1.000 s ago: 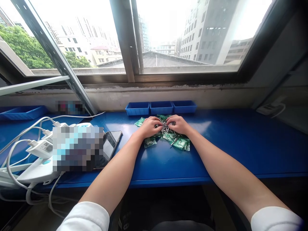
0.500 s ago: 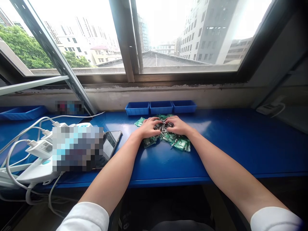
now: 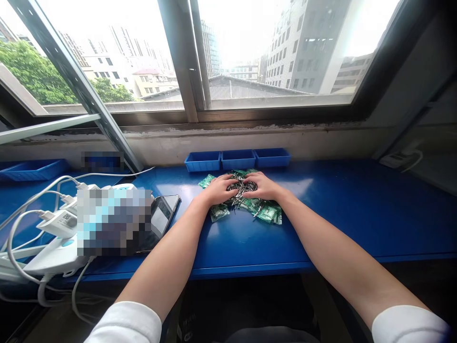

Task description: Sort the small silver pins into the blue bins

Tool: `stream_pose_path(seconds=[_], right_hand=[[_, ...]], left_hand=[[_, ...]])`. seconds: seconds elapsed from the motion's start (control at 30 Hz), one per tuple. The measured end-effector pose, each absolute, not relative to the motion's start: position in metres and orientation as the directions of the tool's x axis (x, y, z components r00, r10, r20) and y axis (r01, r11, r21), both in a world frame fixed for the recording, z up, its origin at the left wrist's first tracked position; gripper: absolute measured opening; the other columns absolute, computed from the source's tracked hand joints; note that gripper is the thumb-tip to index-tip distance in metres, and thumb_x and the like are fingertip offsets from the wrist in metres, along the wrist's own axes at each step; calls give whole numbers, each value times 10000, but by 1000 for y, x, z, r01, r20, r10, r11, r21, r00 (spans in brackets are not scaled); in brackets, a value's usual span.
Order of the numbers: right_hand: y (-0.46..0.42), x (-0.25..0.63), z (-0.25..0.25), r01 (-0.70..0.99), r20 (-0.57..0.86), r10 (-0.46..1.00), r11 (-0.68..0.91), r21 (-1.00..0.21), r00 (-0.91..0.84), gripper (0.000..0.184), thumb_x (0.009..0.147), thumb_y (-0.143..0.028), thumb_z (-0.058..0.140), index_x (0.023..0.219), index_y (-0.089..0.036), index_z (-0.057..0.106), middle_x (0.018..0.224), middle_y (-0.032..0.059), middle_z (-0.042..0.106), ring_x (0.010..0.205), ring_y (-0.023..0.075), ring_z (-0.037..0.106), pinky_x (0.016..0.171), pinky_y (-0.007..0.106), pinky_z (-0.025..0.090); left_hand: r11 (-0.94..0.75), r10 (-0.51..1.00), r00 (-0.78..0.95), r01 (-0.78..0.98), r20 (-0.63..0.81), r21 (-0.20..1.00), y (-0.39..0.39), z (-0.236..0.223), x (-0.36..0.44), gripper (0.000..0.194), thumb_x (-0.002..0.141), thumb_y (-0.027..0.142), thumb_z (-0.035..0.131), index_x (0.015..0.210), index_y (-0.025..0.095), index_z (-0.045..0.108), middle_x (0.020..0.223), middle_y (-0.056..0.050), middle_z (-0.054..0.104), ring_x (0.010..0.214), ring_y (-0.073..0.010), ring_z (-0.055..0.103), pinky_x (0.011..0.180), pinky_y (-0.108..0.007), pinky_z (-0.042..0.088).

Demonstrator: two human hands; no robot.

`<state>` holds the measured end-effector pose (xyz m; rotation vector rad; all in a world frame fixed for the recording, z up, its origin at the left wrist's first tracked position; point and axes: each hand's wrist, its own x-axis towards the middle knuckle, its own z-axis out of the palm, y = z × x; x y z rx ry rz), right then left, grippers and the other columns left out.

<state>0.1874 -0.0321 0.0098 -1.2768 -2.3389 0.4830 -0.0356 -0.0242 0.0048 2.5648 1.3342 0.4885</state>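
Note:
A heap of small, thin metal pieces [image 3: 241, 191], silvery and dark, lies on the blue tabletop [image 3: 246, 247]; they are too small to name. Around and beneath it are green plastic packets [image 3: 270, 213], several of them. My left hand [image 3: 220, 188] rests on the heap's left side, fingers spread and curved. On the opposite side my right hand [image 3: 263, 186] lies over the pieces, its fingers also apart and bent inward. The two hands face each other with a gap between them. What lies under the palms is hidden.
Three blue bins [image 3: 238, 160] stand in a row behind the heap, against the wall. At left are a phone [image 3: 164, 214], a white power strip [image 3: 60, 255] with chargers and cables, and a blurred patch. Another blue tray [image 3: 39, 169] sits further left.
Both hands stay on the heap with little movement. More metal pieces show between them, some spread toward the front. The view has shifted slightly.

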Motion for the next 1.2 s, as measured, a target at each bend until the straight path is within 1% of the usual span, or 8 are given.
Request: stream_pose_path(seconds=[0.13, 0.3, 0.43, 0.63, 0.77, 1.03, 1.13, 1.2], right_hand=[[-29, 188, 7, 670, 288, 825, 563, -484, -486, 415, 689, -343, 670, 1068, -176, 690, 1221, 112, 600, 1241, 297, 450, 1051, 437, 370], [-24, 190, 3, 659, 395, 811, 582, -476, -431, 289, 680, -212, 613, 947, -185, 721, 1070, 73, 677, 1100, 258, 559, 975, 386, 443], [-24, 190, 2, 663, 442, 812, 573, -482, -381, 256, 713, -228, 605, 936, -176, 718, 1042, 75, 687, 1062, 240, 584, 956, 372, 460], [-28, 188, 4, 673, 292, 816, 576, -463, -498, 529, 728, -496, 653, 1177, -219, 643, 1287, 93, 580, 1244, 306, 474, 1045, 453, 386], [-28, 187, 3, 701, 293, 822, 569, -431, -488, 527, 736, -491, 646, 1176, -201, 645, 1271, 107, 589, 1244, 313, 472, 1042, 454, 388], [-23, 191, 1, 696, 384, 809, 582, -420, -444, 297, 749, -379, 636, 971, -196, 712, 1051, 74, 688, 1067, 247, 589, 944, 373, 463], [-24, 193, 3, 702, 422, 807, 578, -416, -414, 276, 744, -400, 646, 911, -192, 720, 1084, 87, 672, 1096, 249, 568, 962, 385, 450], [-26, 194, 5, 710, 409, 820, 559, -428, -399, 377, 733, -464, 655, 980, -185, 707, 1181, 109, 627, 1174, 265, 517, 1006, 410, 417]], left_hand=[[-582, 812, 547, 737, 203, 342, -26, 10, -37, 488, 778, 334, 519, 1245, 217, 601, 1420, -73, 454, 1314, -287, 400, 1112, -415, 300], [-617, 786, 508, 670, 352, 413, -27, 15, -38, 416, 729, 221, 514, 1111, 186, 675, 1257, -65, 602, 1180, -236, 539, 1054, -338, 388], [-637, 771, 522, 633, 365, 440, -28, 17, -40, 372, 786, 385, 553, 1078, 197, 688, 1168, -55, 655, 1131, -228, 571, 1021, -331, 415], [-608, 784, 606, 707, 135, 361, -30, 16, -38, 829, 673, 708, 577, 1340, 219, 509, 1477, -85, 374, 1363, -319, 312, 1119, -447, 258], [-594, 796, 595, 732, 110, 335, -28, 15, -39, 876, 655, 743, 561, 1378, 259, 456, 1511, -56, 309, 1396, -321, 235, 1140, -471, 183], [-614, 787, 585, 704, 198, 358, -24, 20, -47, 751, 625, 715, 605, 1190, 221, 643, 1330, -82, 554, 1283, -318, 434, 1097, -410, 298], [-602, 797, 563, 715, 216, 356, -23, 21, -50, 746, 623, 700, 618, 1187, 214, 644, 1299, -87, 579, 1262, -324, 455, 1085, -416, 317], [-588, 808, 552, 728, 207, 353, -23, 21, -51, 759, 618, 693, 630, 1210, 219, 627, 1307, -84, 573, 1276, -331, 436, 1092, -427, 306]])
